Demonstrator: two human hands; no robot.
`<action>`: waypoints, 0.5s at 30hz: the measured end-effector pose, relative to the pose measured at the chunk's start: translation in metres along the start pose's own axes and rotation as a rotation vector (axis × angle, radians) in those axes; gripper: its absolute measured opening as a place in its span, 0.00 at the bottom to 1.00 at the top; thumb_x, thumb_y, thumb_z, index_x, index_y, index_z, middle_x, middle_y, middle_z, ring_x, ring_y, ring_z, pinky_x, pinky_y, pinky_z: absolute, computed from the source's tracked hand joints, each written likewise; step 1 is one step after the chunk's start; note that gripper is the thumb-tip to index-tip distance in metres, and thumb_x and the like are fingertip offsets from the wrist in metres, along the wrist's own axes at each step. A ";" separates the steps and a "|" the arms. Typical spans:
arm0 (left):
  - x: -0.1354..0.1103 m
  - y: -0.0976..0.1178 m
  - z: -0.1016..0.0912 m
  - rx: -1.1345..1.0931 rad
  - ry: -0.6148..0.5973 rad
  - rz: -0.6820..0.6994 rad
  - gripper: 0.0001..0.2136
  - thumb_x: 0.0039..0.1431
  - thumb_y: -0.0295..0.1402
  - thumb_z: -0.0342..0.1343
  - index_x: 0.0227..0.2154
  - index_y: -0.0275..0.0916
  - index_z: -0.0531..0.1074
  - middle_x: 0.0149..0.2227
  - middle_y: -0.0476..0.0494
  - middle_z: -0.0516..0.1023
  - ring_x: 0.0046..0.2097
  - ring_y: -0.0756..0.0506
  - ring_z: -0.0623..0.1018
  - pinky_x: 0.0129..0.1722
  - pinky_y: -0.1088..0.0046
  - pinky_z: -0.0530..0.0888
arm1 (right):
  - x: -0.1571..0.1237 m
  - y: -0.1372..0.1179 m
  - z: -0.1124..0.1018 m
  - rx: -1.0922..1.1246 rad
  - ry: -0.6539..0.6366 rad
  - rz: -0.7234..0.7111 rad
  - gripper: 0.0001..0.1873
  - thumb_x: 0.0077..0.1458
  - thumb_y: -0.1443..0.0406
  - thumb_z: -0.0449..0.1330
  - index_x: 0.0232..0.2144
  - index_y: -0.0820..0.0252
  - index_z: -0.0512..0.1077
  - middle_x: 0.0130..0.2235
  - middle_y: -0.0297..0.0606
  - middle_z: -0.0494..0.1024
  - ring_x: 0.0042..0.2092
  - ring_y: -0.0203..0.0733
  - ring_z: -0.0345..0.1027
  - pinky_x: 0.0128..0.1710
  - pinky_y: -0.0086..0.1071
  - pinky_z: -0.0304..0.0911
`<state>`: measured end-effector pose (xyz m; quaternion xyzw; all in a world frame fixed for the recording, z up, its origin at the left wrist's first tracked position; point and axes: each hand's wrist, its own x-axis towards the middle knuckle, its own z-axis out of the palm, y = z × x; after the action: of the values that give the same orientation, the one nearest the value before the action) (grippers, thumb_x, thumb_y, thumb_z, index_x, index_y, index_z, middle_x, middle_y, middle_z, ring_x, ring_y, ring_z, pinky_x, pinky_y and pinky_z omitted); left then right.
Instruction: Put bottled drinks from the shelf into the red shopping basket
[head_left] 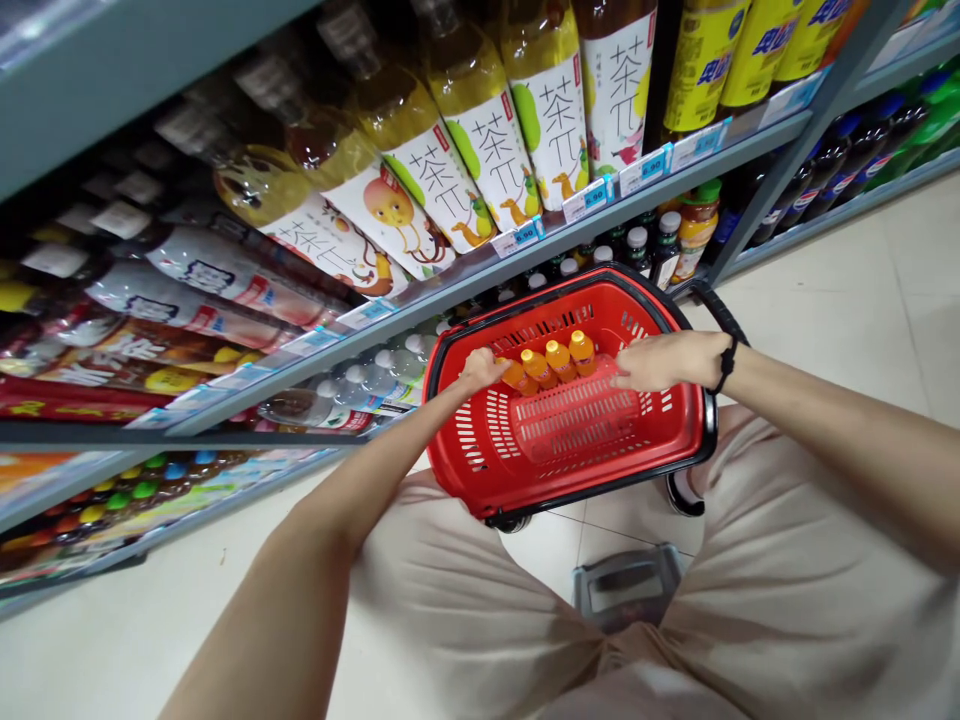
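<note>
A red plastic shopping basket [480, 470] with a black rim sits on the floor between my knees. Several small orange bottles [551, 363] with orange caps lie in a row at its far end. My left hand [481, 370] is curled around the leftmost bottle of the row. My right hand [656, 362] reaches in from the right, its fingers bent down next to the rightmost bottle; whether they grip it is hidden. A dark band is on my right wrist.
Store shelves [480, 275] run along the left and back, packed with large tea bottles [480, 130], soft drinks and price tags. Lower shelves hold smaller bottles. A grey step stool [626, 585] sits under me on the pale tiled floor [840, 290].
</note>
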<state>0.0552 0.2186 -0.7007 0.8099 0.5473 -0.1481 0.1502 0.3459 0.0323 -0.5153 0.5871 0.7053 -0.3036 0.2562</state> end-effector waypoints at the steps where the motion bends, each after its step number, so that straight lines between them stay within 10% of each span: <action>1: 0.001 0.002 0.000 0.006 -0.004 -0.011 0.21 0.69 0.48 0.56 0.39 0.31 0.79 0.35 0.39 0.82 0.37 0.46 0.81 0.39 0.70 0.76 | 0.000 0.000 0.000 -0.004 -0.003 -0.003 0.26 0.74 0.57 0.49 0.54 0.72 0.78 0.51 0.59 0.81 0.54 0.61 0.78 0.50 0.43 0.70; 15: -0.016 0.007 -0.028 0.229 -0.123 0.175 0.22 0.72 0.45 0.52 0.53 0.27 0.72 0.47 0.31 0.83 0.47 0.41 0.82 0.44 0.70 0.75 | 0.005 0.002 -0.005 0.059 0.039 0.007 0.22 0.70 0.58 0.55 0.52 0.69 0.81 0.52 0.57 0.82 0.54 0.59 0.78 0.51 0.42 0.73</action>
<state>0.0583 0.2143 -0.6679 0.8557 0.4441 -0.2449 0.1024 0.3467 0.0390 -0.5158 0.6027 0.6989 -0.3120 0.2259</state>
